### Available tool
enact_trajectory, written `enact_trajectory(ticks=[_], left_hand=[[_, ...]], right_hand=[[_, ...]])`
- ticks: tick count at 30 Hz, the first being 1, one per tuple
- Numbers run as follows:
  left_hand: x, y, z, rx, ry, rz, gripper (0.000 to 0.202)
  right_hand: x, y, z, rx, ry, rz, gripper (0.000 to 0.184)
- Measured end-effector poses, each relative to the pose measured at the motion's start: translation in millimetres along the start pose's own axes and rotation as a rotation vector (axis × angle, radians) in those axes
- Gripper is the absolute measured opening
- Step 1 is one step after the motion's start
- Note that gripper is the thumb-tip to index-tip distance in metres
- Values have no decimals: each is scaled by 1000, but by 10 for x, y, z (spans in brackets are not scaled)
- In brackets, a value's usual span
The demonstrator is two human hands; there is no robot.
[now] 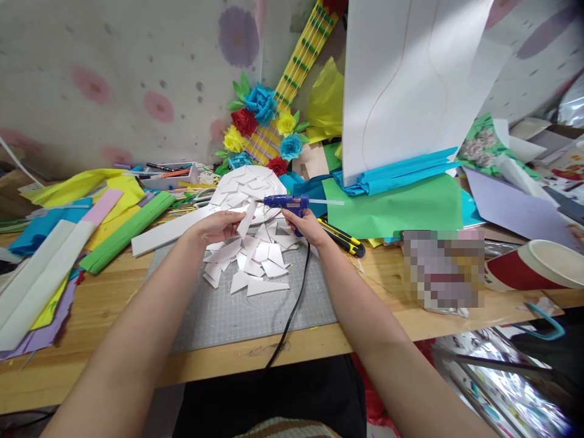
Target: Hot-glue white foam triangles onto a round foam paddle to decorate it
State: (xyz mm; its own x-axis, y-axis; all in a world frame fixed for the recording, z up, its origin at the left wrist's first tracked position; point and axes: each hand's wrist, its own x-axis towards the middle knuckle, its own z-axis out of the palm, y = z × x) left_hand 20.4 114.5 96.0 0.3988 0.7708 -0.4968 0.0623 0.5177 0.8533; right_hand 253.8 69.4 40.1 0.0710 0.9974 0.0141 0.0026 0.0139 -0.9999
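Two bare forearms come in from the lower edge, and between them a black cord runs over a grey mat up to the right hand. This hand is closed around the grip of a blue gun for glue. The gun lies level across the view: its nozzle points to the left and a clear glue stick comes out of its back to the right.

The left hand pinches a white piece between thumb and fingers. The piece is a narrow strip. Its long axis stands nearly upright and leans a little to the right, so its upper end comes just under the nozzle. I cannot tell if nozzle and piece touch. The piece is therefore to the left of the right hand and very near to it, and the gun's axis crosses the strip's axis almost at a right angle.

Under both hands a pile of similar white pieces lies on the mat. Behind the hands there is a white rounded form, already covered with such pieces. A yellow-black knife lies on the wooden counter, just right of the right hand. A red cup lies on its side, well apart to the right.
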Motion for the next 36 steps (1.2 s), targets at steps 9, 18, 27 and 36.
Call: enact_trajectory(ticks=[9, 18, 27, 36], left_hand=[[-19, 1, -8, -39, 20, 15, 13], [219, 87, 143, 725, 643, 445, 20], [409, -38, 307, 1355, 700, 423, 24], [434, -79, 300, 1383, 698, 418, 38]], right_hand=[[3, 42, -27, -8, -14, 13, 52], [50, 50, -67, 38, 105, -50, 50], [59, 54, -68, 21, 114, -59, 52], [68, 57, -61, 35, 128, -64, 51]])
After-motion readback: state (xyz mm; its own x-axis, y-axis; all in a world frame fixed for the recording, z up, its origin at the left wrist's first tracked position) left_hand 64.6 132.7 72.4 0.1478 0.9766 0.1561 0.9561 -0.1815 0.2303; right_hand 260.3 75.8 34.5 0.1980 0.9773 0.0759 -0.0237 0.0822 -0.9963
